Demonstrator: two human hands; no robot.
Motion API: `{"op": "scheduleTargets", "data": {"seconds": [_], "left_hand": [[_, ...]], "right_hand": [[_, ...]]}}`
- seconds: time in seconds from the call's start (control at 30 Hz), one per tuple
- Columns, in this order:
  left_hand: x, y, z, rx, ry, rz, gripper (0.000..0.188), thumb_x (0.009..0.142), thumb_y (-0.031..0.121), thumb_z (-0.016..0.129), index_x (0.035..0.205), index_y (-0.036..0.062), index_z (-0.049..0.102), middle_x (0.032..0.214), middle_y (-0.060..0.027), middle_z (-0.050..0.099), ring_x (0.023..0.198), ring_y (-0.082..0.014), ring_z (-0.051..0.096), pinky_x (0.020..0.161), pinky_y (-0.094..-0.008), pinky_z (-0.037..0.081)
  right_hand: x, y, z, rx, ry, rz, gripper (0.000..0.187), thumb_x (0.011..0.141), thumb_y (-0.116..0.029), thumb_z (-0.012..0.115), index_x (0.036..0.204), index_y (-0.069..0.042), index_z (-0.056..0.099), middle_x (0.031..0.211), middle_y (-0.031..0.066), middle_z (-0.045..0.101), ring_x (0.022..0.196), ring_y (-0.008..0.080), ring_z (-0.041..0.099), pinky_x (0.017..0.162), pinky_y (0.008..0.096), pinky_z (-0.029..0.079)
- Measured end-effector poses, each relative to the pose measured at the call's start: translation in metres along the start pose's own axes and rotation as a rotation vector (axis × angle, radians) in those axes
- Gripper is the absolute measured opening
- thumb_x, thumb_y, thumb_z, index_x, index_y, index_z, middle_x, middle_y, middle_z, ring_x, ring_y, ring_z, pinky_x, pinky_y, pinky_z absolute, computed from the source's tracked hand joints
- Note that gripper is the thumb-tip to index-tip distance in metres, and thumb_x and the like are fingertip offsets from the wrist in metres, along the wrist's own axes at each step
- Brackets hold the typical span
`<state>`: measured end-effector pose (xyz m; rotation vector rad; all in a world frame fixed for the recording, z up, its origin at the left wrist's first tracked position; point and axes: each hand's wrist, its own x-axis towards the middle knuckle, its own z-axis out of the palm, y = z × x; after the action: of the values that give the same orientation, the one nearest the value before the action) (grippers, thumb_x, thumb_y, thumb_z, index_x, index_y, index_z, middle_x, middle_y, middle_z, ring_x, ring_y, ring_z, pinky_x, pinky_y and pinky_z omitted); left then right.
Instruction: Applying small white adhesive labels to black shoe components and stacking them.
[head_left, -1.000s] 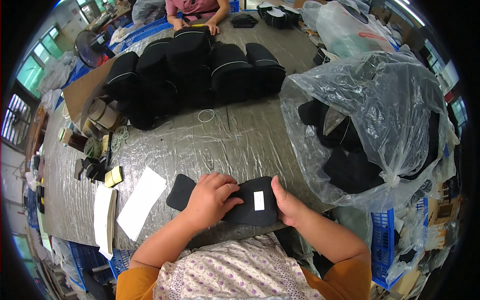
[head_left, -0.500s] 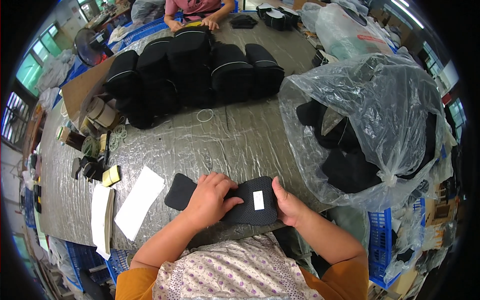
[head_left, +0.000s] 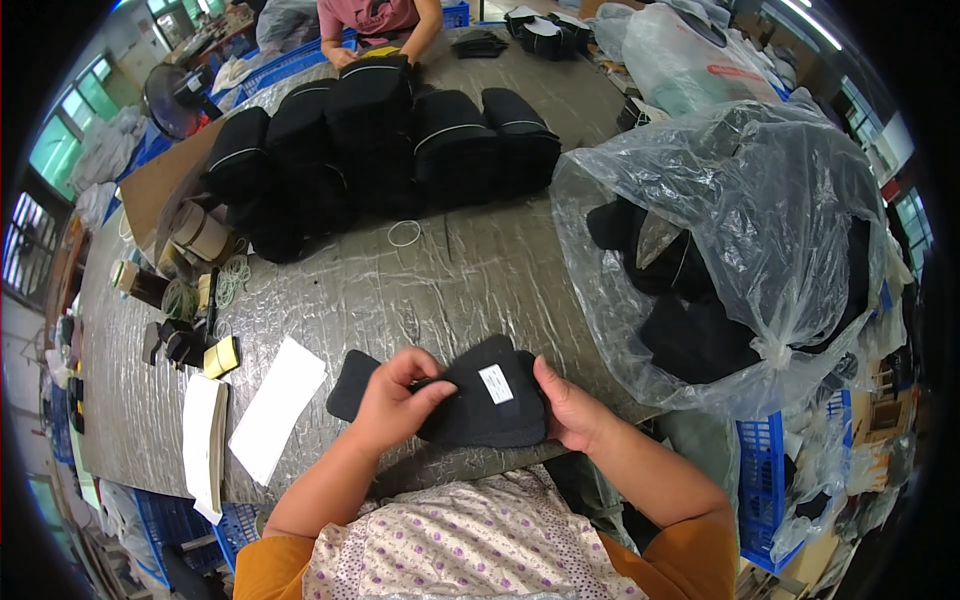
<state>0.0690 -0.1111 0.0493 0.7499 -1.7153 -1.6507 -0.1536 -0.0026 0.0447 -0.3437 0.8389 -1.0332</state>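
Note:
Near the table's front edge, a black fabric pad (head_left: 468, 405) with a small white label (head_left: 495, 384) is tilted up at its left side. My left hand (head_left: 388, 402) pinches that left edge between thumb and fingers. Around the right end of the black pads is my right hand (head_left: 570, 408), its thumb along the edge and its other fingers mostly hidden. Beneath the labelled piece, at least one more black pad shows, its rounded left end (head_left: 348, 388) sticking out past my left hand. How many lie under it cannot be made out.
White paper sheets (head_left: 280, 405) and a paper stack (head_left: 204, 440) lie at left, near a yellow pad (head_left: 221, 356). Tied black bundles (head_left: 375, 130) stand across the table. A large clear bag (head_left: 800, 250) holds black pieces. Opposite, a person (head_left: 378, 25) works.
My left hand has moved slightly left and now pinches the labelled pad's edge, which has tilted up. The right hand has kept its hold. The person opposite has shifted their hands.

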Motion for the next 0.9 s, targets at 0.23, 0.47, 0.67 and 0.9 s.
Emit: {"op": "scheduleTargets", "data": {"seconds": [0.23,0.47,0.67,0.9], "left_hand": [[0.001,0.048,0.004,0.889,0.011,0.897,0.032,0.065,0.0,0.065,0.096,0.0025,0.065,0.104,-0.0099,0.069,0.084,-0.0242,0.063,0.071,-0.0361,0.049],[-0.022,0.03,0.025,1.046,-0.167,0.794,0.031,0.067,0.009,0.067,0.098,0.0068,0.066,0.112,-0.0073,0.068,0.093,-0.0223,0.062,0.075,-0.0354,0.045],[-0.021,0.026,0.023,1.037,-0.23,0.784,0.033,0.067,0.01,0.067,0.1,0.0058,0.067,0.115,-0.0075,0.067,0.093,-0.0215,0.062,0.077,-0.0352,0.044],[-0.021,0.037,0.013,0.799,-0.425,0.579,0.045,0.069,0.031,0.08,0.102,0.0034,0.067,0.112,-0.0082,0.066,0.092,-0.0241,0.061,0.078,-0.037,0.043]], "right_hand": [[-0.002,-0.001,-0.001,0.028,0.032,0.015,0.064,0.095,-0.061,0.04,0.129,-0.008,0.052,0.12,0.0062,0.062,0.108,0.0169,0.062,0.089,0.0332,0.053],[-0.003,-0.002,-0.001,-0.02,0.048,0.058,0.068,0.096,-0.064,0.031,0.131,-0.009,0.05,0.123,0.0077,0.06,0.111,0.0179,0.06,0.091,0.0357,0.053],[-0.004,-0.003,-0.003,0.003,0.047,0.073,0.067,0.094,-0.062,0.041,0.135,-0.008,0.045,0.122,0.0092,0.059,0.11,0.0173,0.06,0.088,0.0347,0.054],[-0.007,0.0,0.012,-0.224,0.225,-0.009,0.096,0.076,-0.013,0.08,0.148,-0.008,0.016,0.13,0.0165,0.05,0.116,0.021,0.053,0.096,0.0351,0.047]]}}
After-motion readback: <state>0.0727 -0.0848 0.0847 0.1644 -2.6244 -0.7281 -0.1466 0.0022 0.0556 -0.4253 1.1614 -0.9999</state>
